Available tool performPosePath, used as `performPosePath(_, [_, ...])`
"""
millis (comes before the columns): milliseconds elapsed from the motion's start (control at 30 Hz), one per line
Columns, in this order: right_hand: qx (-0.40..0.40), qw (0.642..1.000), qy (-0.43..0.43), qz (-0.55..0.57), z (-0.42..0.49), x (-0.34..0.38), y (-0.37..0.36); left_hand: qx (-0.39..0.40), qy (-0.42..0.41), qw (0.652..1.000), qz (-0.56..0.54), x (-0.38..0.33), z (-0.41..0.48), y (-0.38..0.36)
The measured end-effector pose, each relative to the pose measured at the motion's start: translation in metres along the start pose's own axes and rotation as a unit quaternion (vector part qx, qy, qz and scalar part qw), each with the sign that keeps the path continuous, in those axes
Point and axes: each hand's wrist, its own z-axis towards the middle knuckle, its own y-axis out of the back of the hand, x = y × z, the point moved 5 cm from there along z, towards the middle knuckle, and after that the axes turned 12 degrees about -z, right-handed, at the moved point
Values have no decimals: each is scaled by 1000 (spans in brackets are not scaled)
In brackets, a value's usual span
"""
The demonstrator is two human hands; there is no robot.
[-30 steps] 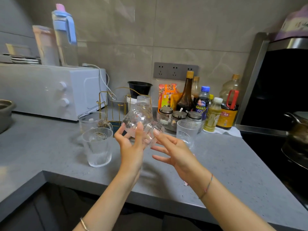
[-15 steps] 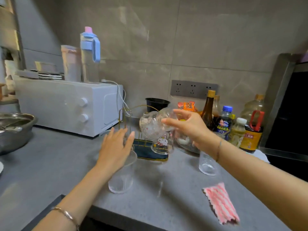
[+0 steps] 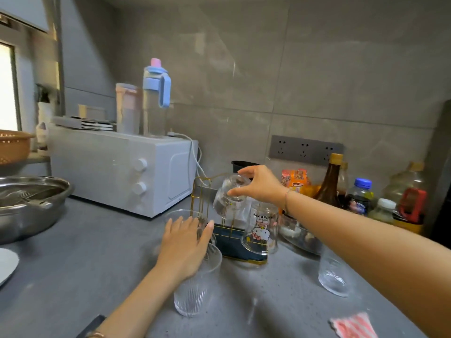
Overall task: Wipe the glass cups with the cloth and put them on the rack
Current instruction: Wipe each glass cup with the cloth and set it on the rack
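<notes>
My right hand (image 3: pixel 258 184) grips a clear glass cup (image 3: pixel 228 198) by its base, upside down and tilted, over the gold wire rack (image 3: pixel 202 193) with a dark blue tray. A printed cartoon glass (image 3: pixel 261 230) stands inverted on the rack's right side. My left hand (image 3: pixel 184 245) lies flat, fingers spread, over the rim of a ribbed glass (image 3: pixel 192 293) on the counter; another glass (image 3: pixel 175 215) stands just behind it. A further clear glass (image 3: pixel 334 276) stands under my right forearm. The pink striped cloth (image 3: pixel 353 325) lies at the lower right.
A white microwave (image 3: pixel 117 167) with bottles on top stands left of the rack. A steel bowl (image 3: pixel 29 206) sits at far left. Sauce bottles (image 3: pixel 358 196) and a glass bowl crowd the back right. A socket strip (image 3: pixel 305 150) is on the wall.
My right hand carried the cup from in front of me to the rack and turned it upside down over the pegs. My left hand let go and came down onto the ribbed glass.
</notes>
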Motion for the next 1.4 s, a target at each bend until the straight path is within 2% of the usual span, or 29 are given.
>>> performPosePath(433, [61,997,-19,-54,16,-10,-43,-2,6,1000,-11,0,-1,3])
performPosePath(967, [94,992,0,-79,11,-9,-47,-38,-19,999,-30,5,3,-1])
performPosePath(1133, [112,989,9,-99,10,-7,-46,-63,-33,991,-116,6,3,2])
performPosePath(1233, [101,987,23,-125,3,-3,-44,-117,-55,963,-237,6,0,9])
performPosePath(1333, [65,988,39,-133,-8,-1,-37,-199,-38,889,-410,7,-17,14])
performPosePath(1400, [47,989,50,-128,-19,-1,-34,-225,-25,861,-455,5,-33,13])
